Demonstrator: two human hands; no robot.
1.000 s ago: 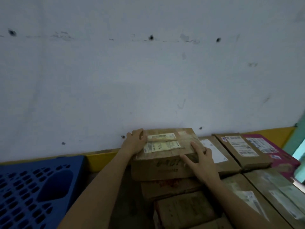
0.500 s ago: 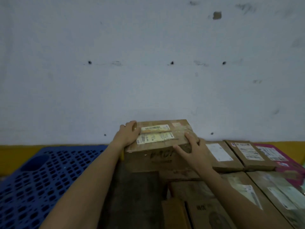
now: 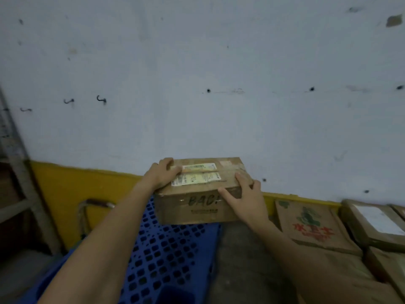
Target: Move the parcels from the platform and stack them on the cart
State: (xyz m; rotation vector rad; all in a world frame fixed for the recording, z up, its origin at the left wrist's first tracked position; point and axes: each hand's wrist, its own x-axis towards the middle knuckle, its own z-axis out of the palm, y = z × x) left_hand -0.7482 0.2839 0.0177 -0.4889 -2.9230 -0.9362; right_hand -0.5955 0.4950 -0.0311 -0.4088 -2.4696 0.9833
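Note:
I hold a brown cardboard parcel (image 3: 197,205) with yellowish shipping labels on top and black lettering on its front. My left hand (image 3: 161,175) grips its upper left corner, fingers curled over the top. My right hand (image 3: 243,197) grips its right front edge, thumb on the front face. The parcel hangs above the far part of the blue perforated cart deck (image 3: 166,260). More brown parcels lie on the platform at the right, one with a green and red print (image 3: 311,224), another with a white label (image 3: 372,222).
A pale wall with a yellow base strip (image 3: 83,183) stands right behind the cart. A curved metal cart handle (image 3: 87,207) rises at the left. A grey metal frame (image 3: 19,194) stands at the far left. A dark gap (image 3: 243,260) separates the cart and the parcels.
I have lifted the parcel off the stack and carried it left over the blue deck. My view has swung left, so the stacked parcels have slid to the right edge.

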